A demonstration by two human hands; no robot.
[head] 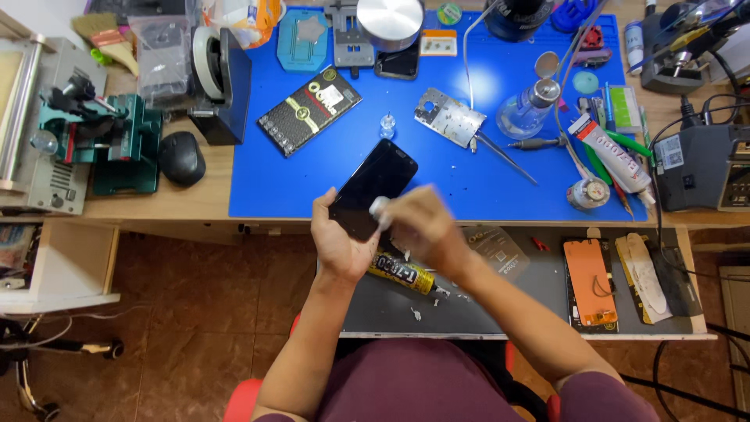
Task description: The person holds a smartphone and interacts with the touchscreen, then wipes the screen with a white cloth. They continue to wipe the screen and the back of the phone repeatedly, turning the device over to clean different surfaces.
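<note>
A person at a repair bench holds a dark phone (373, 187) in both hands, seen from above.

The left hand (337, 238) curls around the phone's lower end, fingers closed on its edge, so the phone slants up and away from the palm over the near edge of a blue work mat (484, 187). The right hand (418, 227) is blurred; it lies against the phone's lower right side with fingers bent, and something small and pale (380, 206) shows at its fingertips, too blurred to name. Just below both hands lies a yellow and black glue tube (402, 273) on a pull-out shelf. Beyond the phone, on the mat, sit a black flat box (309, 110) and a metal plate (449, 117).
</note>
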